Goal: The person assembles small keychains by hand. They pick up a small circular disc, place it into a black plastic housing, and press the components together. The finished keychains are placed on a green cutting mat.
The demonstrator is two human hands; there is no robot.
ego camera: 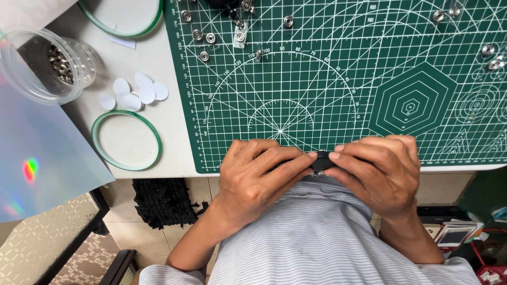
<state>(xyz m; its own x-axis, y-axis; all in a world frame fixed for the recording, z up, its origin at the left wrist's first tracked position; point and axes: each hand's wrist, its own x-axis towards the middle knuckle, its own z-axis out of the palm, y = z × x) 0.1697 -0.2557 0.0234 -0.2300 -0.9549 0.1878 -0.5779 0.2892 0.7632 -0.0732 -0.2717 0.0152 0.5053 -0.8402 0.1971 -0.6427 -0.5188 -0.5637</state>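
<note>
Black and small, the piece (320,161) sits at the near edge of the green cutting mat (338,95), pinched between our left hand (256,174) and right hand (377,171). It may carry a metal snap; we should squeeze squarely, fingertips meeting over it.

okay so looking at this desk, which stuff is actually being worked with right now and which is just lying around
In hand:
- small black piece, pinched between the left hand and right hand
- green cutting mat, just beyond the hands

Lying about:
- metal snap buttons on the mat
- white paper discs
- green ring
- clear tub of metal bits
- shiny holographic sheet
</note>
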